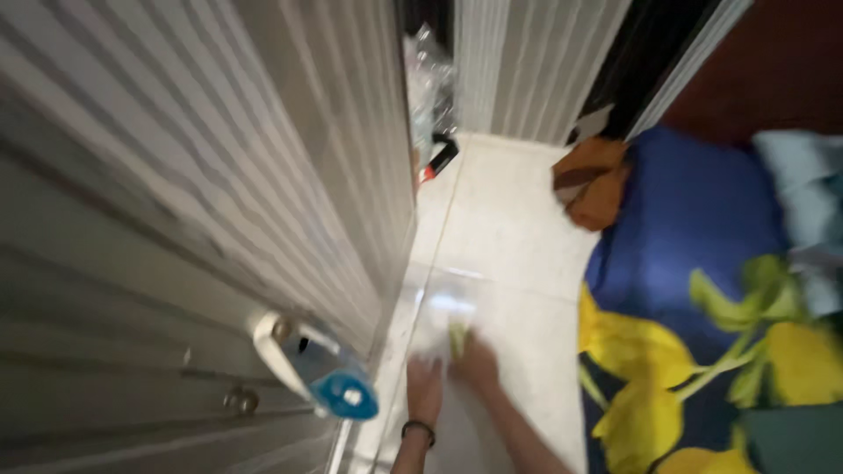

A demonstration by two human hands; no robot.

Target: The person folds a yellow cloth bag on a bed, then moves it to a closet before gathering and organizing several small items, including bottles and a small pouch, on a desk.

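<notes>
Reaching down toward the pale tiled floor (509, 219), both of the person's hands meet low in the blurred view. The left hand (426, 386), with a dark band on its wrist, and the right hand (479, 362) sit close together around a small greenish thing (457, 338) over a clear plastic sheet (448, 298) lying on the tiles; whether either hand is open or gripping cannot be told. A ribbed grey door (202, 175) with a white handle (281, 351) stands to the left. A blue bedspread (694, 228) with yellow flowers lies to the right, a brown cloth (597, 189) at its far corner.
</notes>
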